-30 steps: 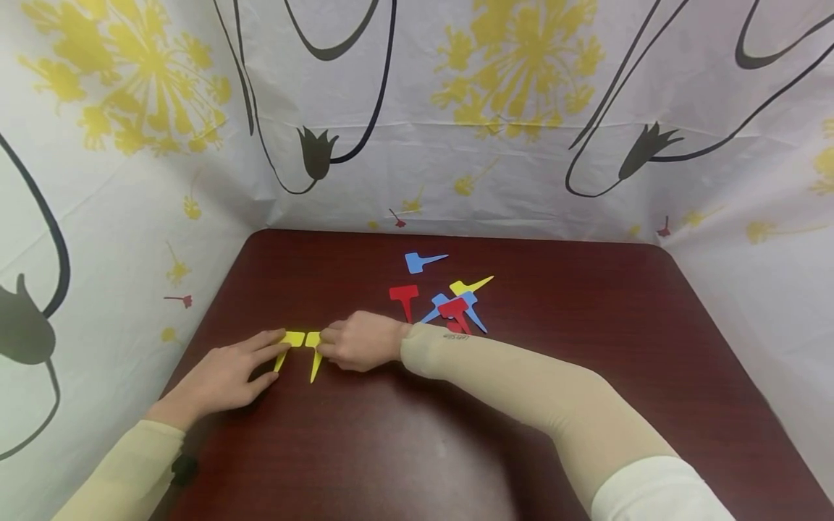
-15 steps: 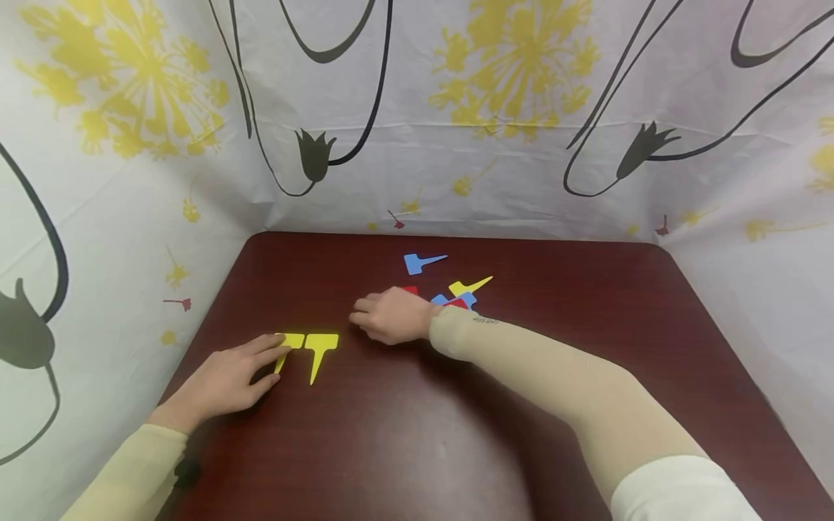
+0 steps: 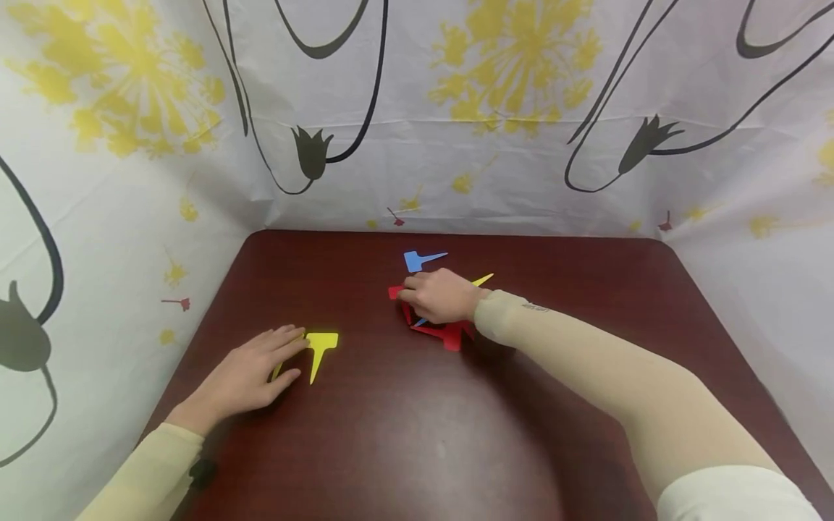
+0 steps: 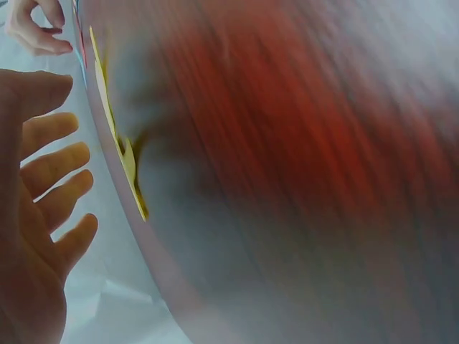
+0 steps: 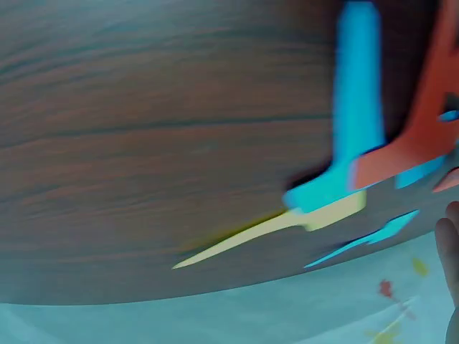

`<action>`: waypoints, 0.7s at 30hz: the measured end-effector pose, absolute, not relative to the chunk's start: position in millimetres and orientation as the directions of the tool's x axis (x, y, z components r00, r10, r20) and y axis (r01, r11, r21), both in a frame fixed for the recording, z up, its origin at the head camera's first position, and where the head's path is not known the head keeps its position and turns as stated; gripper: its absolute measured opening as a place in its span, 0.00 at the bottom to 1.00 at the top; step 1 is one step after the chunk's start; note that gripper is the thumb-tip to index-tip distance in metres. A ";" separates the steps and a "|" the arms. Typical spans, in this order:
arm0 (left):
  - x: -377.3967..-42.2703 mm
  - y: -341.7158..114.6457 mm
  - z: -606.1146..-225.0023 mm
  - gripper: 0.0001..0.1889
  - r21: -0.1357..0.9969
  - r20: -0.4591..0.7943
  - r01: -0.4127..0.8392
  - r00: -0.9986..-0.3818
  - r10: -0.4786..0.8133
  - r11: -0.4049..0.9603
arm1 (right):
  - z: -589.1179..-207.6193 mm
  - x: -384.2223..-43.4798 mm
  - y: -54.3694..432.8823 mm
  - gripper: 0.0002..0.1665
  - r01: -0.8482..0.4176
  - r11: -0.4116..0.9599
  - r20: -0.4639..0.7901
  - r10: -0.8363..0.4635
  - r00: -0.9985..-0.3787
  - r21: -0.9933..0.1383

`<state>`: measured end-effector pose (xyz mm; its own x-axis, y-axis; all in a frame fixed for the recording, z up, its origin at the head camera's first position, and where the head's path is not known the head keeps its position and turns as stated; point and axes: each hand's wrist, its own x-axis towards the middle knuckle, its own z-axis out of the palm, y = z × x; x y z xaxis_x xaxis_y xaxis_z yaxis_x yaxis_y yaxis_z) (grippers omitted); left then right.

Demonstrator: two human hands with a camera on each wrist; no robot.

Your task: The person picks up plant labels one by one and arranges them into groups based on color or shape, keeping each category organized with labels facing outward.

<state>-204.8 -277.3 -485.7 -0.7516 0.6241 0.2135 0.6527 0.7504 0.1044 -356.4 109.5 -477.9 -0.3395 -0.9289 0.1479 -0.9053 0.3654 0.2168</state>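
Two yellow T-shaped plant labels lie side by side on the left of the table. My left hand [image 3: 257, 369], fingers spread, is over the left label [image 3: 277, 371] and hides most of it; the right label [image 3: 321, 341] shows fully. In the left wrist view my left fingers look relaxed and grip nothing. My right hand [image 3: 443, 295], its fingers loosely bent, is over a pile of labels and covers part of it. Around it show a red label [image 3: 452, 336], another red label [image 3: 394, 292] and a yellow label's tip [image 3: 483, 279]. No label is visible in its fingers.
A blue label [image 3: 413, 261] lies behind the pile. In the right wrist view a blue label [image 5: 358, 86] and a red one [image 5: 419, 143] overlap a yellow label [image 5: 265, 231]. A patterned cloth [image 3: 417, 145] encloses the dark red table [image 3: 391, 434].
My right hand has left the right yellow label and moved right to the pile. A red label there now lies turned sideways. My left hand has shifted slightly right, over more of the left label.
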 end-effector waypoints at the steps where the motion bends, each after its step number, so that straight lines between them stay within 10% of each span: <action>1: -203.9 -274.8 -486.3 0.29 0.108 0.211 0.658 -0.748 0.629 0.746 | -476.8 -357.4 114.9 0.15 -0.902 0.372 0.140 -0.927 -0.349 0.217; 21: -207.4 -254.7 -489.3 0.31 0.189 0.096 0.653 -0.756 0.648 0.733 | -475.6 -371.4 216.8 0.28 -0.801 0.575 0.081 -0.817 -0.570 0.166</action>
